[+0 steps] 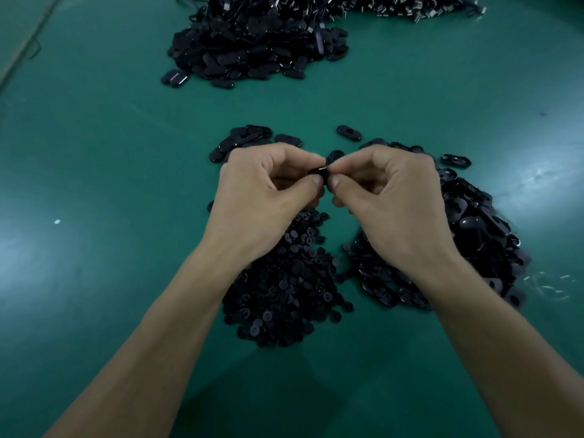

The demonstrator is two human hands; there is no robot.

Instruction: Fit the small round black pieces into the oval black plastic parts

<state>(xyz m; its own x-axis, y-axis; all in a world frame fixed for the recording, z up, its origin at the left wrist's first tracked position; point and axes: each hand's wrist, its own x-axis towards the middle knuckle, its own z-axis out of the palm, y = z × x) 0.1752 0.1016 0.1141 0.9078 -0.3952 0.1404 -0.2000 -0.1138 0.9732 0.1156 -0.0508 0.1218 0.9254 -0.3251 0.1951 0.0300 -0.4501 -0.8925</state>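
two grips pinch one oval part over the desk, left hand & right hand both curled tight on it, so i judge the task is early: big pile of round pieces & pile of oval parts are left.

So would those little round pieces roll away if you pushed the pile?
Probably they'd slide and scatter, not roll: the round pieces look flat, like buttons. They seem light, heaped loosely. The table looks smooth and shiny, so they'd likely skid easily.
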